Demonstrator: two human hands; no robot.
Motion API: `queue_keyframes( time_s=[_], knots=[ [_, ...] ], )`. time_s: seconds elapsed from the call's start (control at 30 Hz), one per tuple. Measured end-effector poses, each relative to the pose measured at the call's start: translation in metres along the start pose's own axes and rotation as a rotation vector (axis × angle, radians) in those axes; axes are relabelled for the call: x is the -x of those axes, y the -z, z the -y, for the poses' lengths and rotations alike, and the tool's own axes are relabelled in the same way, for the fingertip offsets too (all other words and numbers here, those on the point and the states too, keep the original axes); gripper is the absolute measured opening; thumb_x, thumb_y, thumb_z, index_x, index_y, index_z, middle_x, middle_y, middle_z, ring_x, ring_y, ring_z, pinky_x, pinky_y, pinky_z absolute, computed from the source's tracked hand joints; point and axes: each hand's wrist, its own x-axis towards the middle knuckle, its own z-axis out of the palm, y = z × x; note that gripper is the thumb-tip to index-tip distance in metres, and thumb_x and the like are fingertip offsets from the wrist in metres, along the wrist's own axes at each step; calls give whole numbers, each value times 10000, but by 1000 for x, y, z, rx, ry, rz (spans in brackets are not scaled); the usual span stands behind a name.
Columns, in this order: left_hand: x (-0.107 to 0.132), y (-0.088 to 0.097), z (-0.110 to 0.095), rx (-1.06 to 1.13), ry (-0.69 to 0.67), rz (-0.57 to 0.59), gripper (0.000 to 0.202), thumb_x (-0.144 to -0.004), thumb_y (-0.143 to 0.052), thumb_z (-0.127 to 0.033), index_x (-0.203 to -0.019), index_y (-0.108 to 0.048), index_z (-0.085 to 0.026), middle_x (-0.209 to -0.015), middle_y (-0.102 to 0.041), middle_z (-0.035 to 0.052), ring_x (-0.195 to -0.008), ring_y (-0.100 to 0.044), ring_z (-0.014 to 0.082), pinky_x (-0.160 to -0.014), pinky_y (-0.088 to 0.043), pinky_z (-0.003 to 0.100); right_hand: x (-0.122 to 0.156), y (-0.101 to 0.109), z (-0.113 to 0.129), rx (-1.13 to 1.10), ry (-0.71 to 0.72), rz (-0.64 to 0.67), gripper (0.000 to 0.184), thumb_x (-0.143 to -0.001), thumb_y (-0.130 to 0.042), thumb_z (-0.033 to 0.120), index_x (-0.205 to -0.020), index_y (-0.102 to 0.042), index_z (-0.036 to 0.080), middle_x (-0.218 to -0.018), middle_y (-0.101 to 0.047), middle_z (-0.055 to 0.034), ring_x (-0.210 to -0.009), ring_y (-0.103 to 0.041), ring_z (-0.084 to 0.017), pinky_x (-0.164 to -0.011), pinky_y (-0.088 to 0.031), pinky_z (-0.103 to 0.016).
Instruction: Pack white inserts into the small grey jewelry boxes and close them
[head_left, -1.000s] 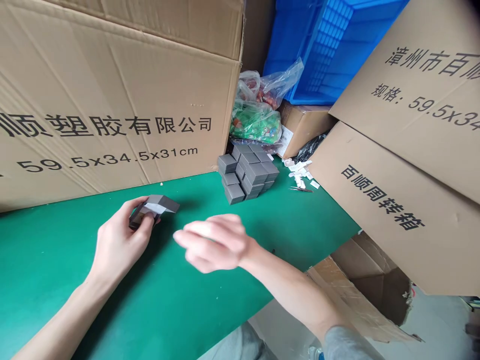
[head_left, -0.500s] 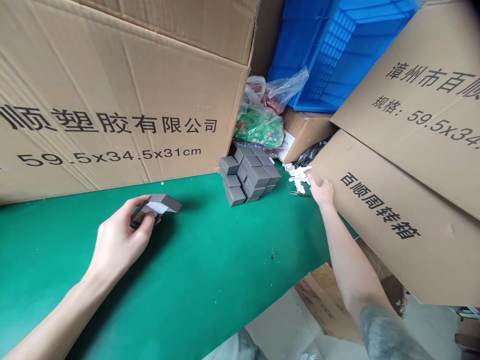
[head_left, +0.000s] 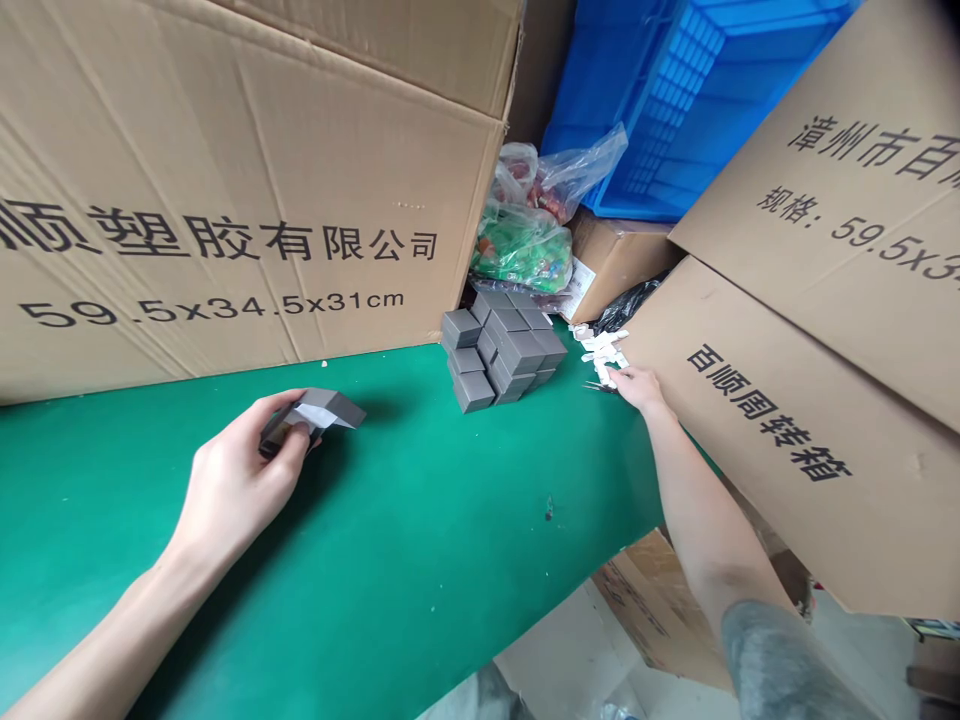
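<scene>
Small grey box (head_left: pixel 336 405), lid tilted open, pale lining showing: held left of the grey box stack (head_left: pixel 504 350) and nearer the wearer. Left hand (head_left: pixel 251 465) clamped on it, thumb pressed in over the lining. Cannot tell whether its underside touches the bench (head_left: pixel 420 530). Box and left hand much as they were a second ago.

Change is on the other side. Right hand (head_left: pixel 637 388) was blurred over the bench between held box and stack; now right of the stack, fingertips at the near edge of the white slips (head_left: pixel 600 345). Fingers bunched; too small to tell if a slip is pinched. Hands well apart, so the work is split, by my reading: left steadies the opened box, right is busy at the slips.

Thin pointed tool (head_left: pixel 600 387), probably tweezers, on the bench right of the stack, just beside the right fingertips.

Farther out: large carton (head_left: pixel 225 150) left of and behind the stack; bag of green pieces (head_left: pixel 521 250) just behind it, small carton (head_left: pixel 622 260) behind and right, blue crate (head_left: pixel 600 90) beyond. Black plastic (head_left: pixel 630 303) right of the stack, near the printed carton flap (head_left: pixel 772 410).
</scene>
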Motion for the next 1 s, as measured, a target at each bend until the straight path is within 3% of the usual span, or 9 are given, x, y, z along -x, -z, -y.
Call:
queue_keyframes(
  time_s=[0.23, 0.4, 0.53, 0.67, 0.8, 1.0],
  knots=[
    [0, 0, 4, 32, -38, -8, 441, -868, -563, -425, -1266, -663, -263, -908, -810, 19, -795, -734, 241, -712, -516, 280, 14, -1, 5, -150, -28, -15, 354, -821, -603, 431, -794, -798, 137, -888, -775, -148, -898, -683, -284, -852, -512, -362],
    [0, 0, 3, 23, -37, -19, 456, -858, -566, -437, -1267, -669, -266, -923, -811, 21, -770, -726, 245, -681, -511, 288, 16, -3, 2, -279, -93, -66, 337, -806, -635, 375, -949, -790, 112, -984, -781, -167, -945, -702, -278, -909, -527, -374],
    [0, 0, 1, 38, -22, -13, 455, -851, -561, -441, -1256, -674, -265, -895, -809, 15, -769, -729, 246, -691, -518, 290, 14, -3, 3, -380, -149, -25, 261, -763, -703, 333, -916, -774, 134, -958, -780, -133, -910, -712, -256, -906, -540, -379],
    [1, 1, 0, 22, -10, -9, 440, -847, -563, -436, -1238, -679, -269, -873, -808, 10, -774, -734, 251, -709, -523, 297, 9, 1, 12, -505, -190, 29, 240, -682, -782, 217, -903, -742, 134, -1006, -767, -128, -849, -710, -203, -828, -557, -333],
    [1, 1, -1, 19, -15, -5, 457, -850, -559, -439, -1256, -673, -263, -885, -808, 14, -763, -732, 246, -703, -523, 294, 13, 7, 23, -663, -237, 79, 316, -594, -823, 106, -889, -713, 127, -873, -755, -107, -717, -693, -173, -675, -558, -297],
    [1, 1, -3, 7, -18, -10, 448, -855, -544, -423, -1249, -672, -253, -883, -809, 17, -723, -708, 235, -680, -521, 291, 32, 12, 38, -940, -252, 0, 302, -582, -830, 109, -851, -696, 139, -804, -721, -67, -713, -678, -164, -607, -542, -264]
  ],
)
